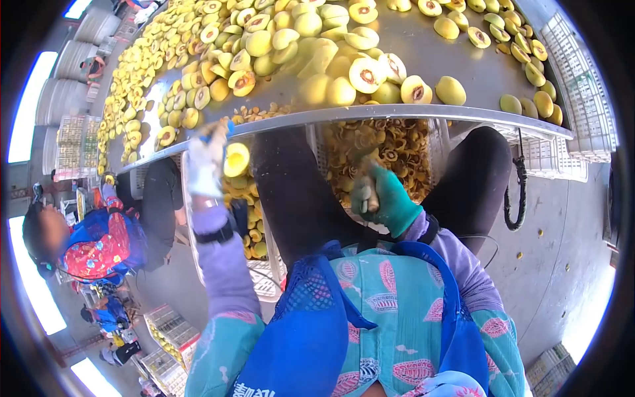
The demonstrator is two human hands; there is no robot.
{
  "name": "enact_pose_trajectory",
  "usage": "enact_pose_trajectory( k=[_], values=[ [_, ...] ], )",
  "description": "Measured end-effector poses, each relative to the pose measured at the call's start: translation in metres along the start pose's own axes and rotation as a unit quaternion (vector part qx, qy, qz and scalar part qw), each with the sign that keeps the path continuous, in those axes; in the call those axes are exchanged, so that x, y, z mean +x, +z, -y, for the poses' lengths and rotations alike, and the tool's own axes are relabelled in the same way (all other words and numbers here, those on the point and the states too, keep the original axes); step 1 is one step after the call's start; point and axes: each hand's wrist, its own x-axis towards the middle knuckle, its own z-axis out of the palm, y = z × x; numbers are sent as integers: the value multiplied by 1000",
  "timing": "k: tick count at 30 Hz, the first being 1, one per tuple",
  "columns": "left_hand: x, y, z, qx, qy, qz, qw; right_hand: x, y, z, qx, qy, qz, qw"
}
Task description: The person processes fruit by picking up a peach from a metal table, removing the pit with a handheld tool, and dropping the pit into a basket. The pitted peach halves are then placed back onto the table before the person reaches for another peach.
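My left hand (206, 162), in a white glove with blue at the fingertips, is at the table's front edge, its fingers smeared by motion. Right beside it, over a crate of yellow fruit pieces (254, 228), a hollowed yellow peach half (236, 160) shows its round cut face. My right hand (390, 202), in a green glove, is closed around the wooden handle (373, 197) of a small tool whose far end is blurred. It hovers between my knees, in front of a crate of brown pits and scraps (403, 149).
The metal table (258, 130) carries heaps of halved peaches (307, 23), many with pits. White plastic crates (582, 86) stand at the right, with a black cord (518, 192) hanging below. Another person (99, 238) sits at the left, near stacked tubs and crates.
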Motion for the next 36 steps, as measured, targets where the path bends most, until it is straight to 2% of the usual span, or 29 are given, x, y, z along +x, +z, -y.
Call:
enact_pose_trajectory(
  k=[1,2,4,5,8,9,12,13,14,15,16,17,18,20,21,24,26,28,29,31,32,34,35,36],
  values=[
    [23,-5,-12,68,11,-20,997,1,-22,2,-208,-37,-50,976],
    [50,-3,-25,134,21,-38,990,0,-11,-6,-209,-21,-75,975],
    [108,25,-24,321,75,-49,943,-9,43,-27,-218,6,-125,968],
    [112,38,-32,300,34,27,953,-17,59,-33,-301,-37,-111,947],
    [165,60,8,202,29,170,964,-23,86,-40,-444,-149,-122,875],
    [147,61,-3,143,18,194,970,-18,86,-37,-482,-198,-60,852],
    [69,58,-45,-96,19,236,967,-17,129,-49,-575,-269,-50,771],
    [36,58,-59,-147,54,241,958,-3,125,-47,-651,-355,-32,670],
    [8,61,-67,-200,90,243,945,17,114,-42,-713,-434,-11,551],
    [-9,71,-70,-240,86,240,937,31,103,-40,-756,-505,11,417],
    [-22,80,-73,-279,82,238,927,40,94,-41,-751,-529,-5,395],
    [-33,86,-76,-253,148,237,926,46,85,-41,-745,-554,-24,371],
    [-40,92,-80,-332,101,253,903,46,80,-40,-738,-578,-45,346],
    [-52,107,-84,-480,0,280,831,9,104,-47,-705,-410,-88,572],
    [-52,119,-82,-487,-12,228,843,-5,112,-50,-663,-314,-105,672],
    [-55,133,-80,-420,64,172,889,-5,100,-50,-678,-369,-95,628],
    [-57,137,-78,-444,46,184,876,-4,99,-47,-693,-377,-81,609],
    [-65,140,-80,-449,51,161,877,1,91,-43,-742,-438,-51,505],
    [-67,140,-80,-466,43,152,871,9,79,-39,-771,-495,-26,400],
    [-66,138,-78,-446,43,141,883,1,92,-42,-785,-462,-23,413],
    [-67,138,-77,-436,43,137,889,-11,104,-45,-765,-368,-45,527],
    [-67,139,-79,-413,59,137,898,-15,103,-45,-777,-364,-32,512],
    [-67,139,-82,-402,67,138,903,-5,81,-39,-807,-452,4,381],
    [-70,138,-86,-403,69,137,902,-1,76,-38,-819,-497,10,286]
  ],
)
